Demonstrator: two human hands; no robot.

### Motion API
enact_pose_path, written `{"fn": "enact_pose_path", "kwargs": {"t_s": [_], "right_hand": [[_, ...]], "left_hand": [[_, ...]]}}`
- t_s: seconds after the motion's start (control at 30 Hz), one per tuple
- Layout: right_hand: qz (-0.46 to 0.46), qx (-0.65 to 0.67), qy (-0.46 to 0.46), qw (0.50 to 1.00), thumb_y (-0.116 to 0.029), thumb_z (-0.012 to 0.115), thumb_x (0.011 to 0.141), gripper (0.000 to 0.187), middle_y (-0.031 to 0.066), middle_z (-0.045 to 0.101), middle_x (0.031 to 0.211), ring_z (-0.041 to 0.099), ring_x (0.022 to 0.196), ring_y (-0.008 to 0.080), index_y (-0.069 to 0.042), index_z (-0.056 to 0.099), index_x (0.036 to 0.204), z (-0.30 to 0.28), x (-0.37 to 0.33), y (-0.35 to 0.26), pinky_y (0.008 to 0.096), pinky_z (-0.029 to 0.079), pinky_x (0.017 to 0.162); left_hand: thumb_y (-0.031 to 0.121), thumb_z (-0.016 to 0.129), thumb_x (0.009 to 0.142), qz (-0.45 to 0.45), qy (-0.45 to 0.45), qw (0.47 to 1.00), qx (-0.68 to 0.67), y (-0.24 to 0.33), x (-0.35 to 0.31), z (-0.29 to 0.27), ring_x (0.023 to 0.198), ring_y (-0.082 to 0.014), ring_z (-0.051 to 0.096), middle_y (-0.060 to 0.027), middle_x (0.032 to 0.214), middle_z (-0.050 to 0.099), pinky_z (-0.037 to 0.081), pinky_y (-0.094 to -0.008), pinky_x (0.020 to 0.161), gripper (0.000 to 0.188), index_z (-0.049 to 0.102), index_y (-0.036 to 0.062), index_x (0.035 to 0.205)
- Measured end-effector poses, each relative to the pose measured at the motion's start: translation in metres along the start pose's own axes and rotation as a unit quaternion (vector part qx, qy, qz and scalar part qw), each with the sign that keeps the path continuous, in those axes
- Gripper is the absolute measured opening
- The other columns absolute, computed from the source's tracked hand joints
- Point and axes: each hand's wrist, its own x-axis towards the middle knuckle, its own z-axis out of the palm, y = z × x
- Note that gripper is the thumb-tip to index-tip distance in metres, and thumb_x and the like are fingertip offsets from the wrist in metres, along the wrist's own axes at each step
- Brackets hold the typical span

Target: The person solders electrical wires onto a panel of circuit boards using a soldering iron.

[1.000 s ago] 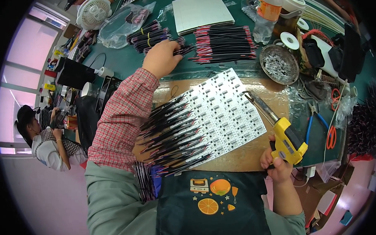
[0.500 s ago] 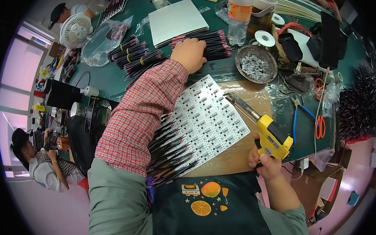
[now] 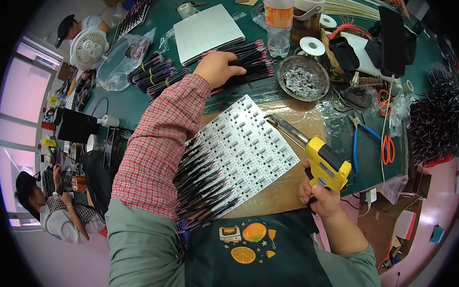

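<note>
My left hand reaches over a pile of thin black wires with reddish ends. Its thumb and index finger are apart at the wires; the other fingers are partly hidden. My right hand grips a yellow and black soldering gun by the handle. The gun's metal tip points up and left, at the right edge of a white circuit board panel. That panel lies slanted on a brown board. Rows of black wires fan out over its lower left part, partly under my left sleeve.
A round dish of grey solder scraps stands beyond the panel, near a plastic bottle. Blue-handled pliers and orange-handled scissors lie at right. White sheets and banded wire bundles are farther back. Two people sit at left.
My left hand has shifted slightly left over the wire pile, and its thumb and index finger have spread. My right hand still holds the soldering gun. The whole view has shifted a little.
</note>
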Motion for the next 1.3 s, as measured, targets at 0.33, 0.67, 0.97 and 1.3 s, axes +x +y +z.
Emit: {"fn": "enact_pose_path", "kwargs": {"t_s": [0.33, 0.67, 0.97, 1.3], "right_hand": [[-0.012, 0.042, -0.049, 0.998, -0.011, 0.067, 0.081, 0.068, 0.0136, 0.046, 0.131, 0.051, 0.064, 0.0149, -0.005, 0.033, 0.141, -0.016, -0.001, 0.01, 0.0293, 0.045, 0.055], [-0.014, 0.052, -0.039, 0.998, -0.011, 0.066, 0.081, 0.068, 0.0142, 0.046, 0.131, 0.051, 0.063, 0.0151, -0.005, 0.034, 0.14, -0.013, -0.001, 0.008, 0.0294, 0.045, 0.055], [-0.016, 0.003, -0.004, 1.0, -0.034, 0.073, 0.078, 0.074, 0.0027, 0.045, 0.069, 0.046, 0.055, 0.0137, -0.001, 0.037, 0.134, 0.001, 0.001, -0.002, 0.0273, 0.039, 0.051], [-0.012, -0.008, -0.027, 1.0, -0.033, 0.073, 0.079, 0.074, 0.0036, 0.045, 0.069, 0.046, 0.055, 0.0141, -0.001, 0.037, 0.135, 0.0, 0.001, -0.006, 0.0273, 0.039, 0.051]], "left_hand": [[0.035, 0.059, 0.091, -0.008, 0.025, 0.999, -0.018, 0.001, 0.005, -0.012, 0.089, -0.0357, 0.063, -0.02, 0.093, 0.067, 0.048, -0.0412, 0.08, 0.037, 0.066, -0.0006, 0.1], [0.029, 0.051, 0.097, -0.043, 0.117, 0.977, -0.17, -0.003, 0.001, -0.027, 0.065, -0.0162, 0.056, -0.006, 0.075, 0.06, 0.046, -0.0319, 0.062, 0.031, 0.056, -0.0007, 0.1], [0.029, 0.05, 0.098, -0.117, 0.073, 0.961, -0.239, -0.001, -0.01, -0.042, 0.056, -0.0145, 0.056, -0.0048, 0.071, 0.057, 0.047, -0.0306, 0.055, 0.029, 0.053, 0.0006, 0.097], [0.024, 0.055, 0.096, -0.182, 0.008, 0.933, -0.309, -0.021, -0.032, -0.042, 0.05, -0.0097, 0.05, -0.0006, 0.068, 0.052, 0.04, -0.0255, 0.046, 0.023, 0.054, 0.0022, 0.091]]}}
